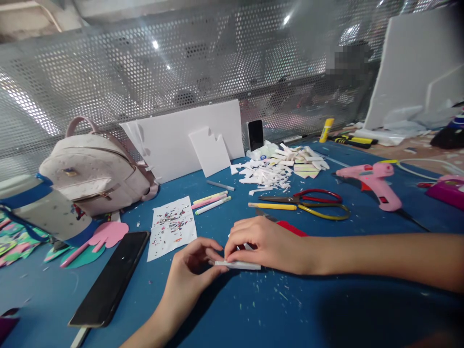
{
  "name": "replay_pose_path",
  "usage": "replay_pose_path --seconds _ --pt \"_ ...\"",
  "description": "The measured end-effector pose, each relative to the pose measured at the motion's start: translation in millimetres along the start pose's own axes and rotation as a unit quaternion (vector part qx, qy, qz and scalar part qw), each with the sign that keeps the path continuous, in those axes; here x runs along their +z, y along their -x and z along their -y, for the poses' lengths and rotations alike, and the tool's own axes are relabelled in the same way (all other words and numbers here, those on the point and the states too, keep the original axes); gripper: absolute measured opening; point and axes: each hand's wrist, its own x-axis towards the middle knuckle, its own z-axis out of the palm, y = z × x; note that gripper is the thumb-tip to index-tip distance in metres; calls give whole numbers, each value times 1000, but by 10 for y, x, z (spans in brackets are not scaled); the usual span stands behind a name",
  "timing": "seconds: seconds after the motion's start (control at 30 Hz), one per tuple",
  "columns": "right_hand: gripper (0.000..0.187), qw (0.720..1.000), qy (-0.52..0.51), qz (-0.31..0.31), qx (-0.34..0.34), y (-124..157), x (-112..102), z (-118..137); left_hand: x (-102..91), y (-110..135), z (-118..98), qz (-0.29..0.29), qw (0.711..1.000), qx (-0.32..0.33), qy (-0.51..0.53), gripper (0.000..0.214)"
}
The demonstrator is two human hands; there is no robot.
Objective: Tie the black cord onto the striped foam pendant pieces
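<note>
Both of my hands meet over a thin white foam strip (237,265) lying flat on the blue table (326,309). My left hand (192,270) pinches its left end with thumb and fingers. My right hand (266,244) lies curled over the strip and presses down on its top edge with the fingertips. A red-handled tool (292,228) pokes out from behind my right hand.
A black phone (110,278) lies left of my hands, beside a speckled sheet of paper (172,226). Behind are markers (212,200), two pairs of scissors (313,203), a pink glue gun (373,181), a heap of foam scraps (279,169), white foam boards (181,137) and a backpack (96,166).
</note>
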Motion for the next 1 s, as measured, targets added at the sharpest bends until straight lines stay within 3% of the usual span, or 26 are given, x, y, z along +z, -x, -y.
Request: replay_pose_path --seconds 0.17,0.47,0.57,0.67,0.73,0.83,1.0 --pt "5 1000 4 27 -2 -56 25 -5 11 10 -24 -8 1000 12 -5 33" --pt "8 993 20 99 54 -65 -9 62 14 -8 11 2 1000 11 11 36" --pt "10 994 9 92 57 -41 -91 58 5 -6 -2 -5 1000 16 -4 33" --pt "14 997 23 44 67 -44 -320 -110 -2 -5 -6 5 1000 21 15 29" --pt "15 992 103 -8 78 -50 -554 -329 -6 -7 0 12 1000 24 12 21" --pt "18 940 304 -63 139 -29 -936 -735 -16 -12 19 17 999 39 -11 10" --pt "25 913 361 -72 177 60 -1291 -1164 -43 -12 52 32 999 42 -1 8"
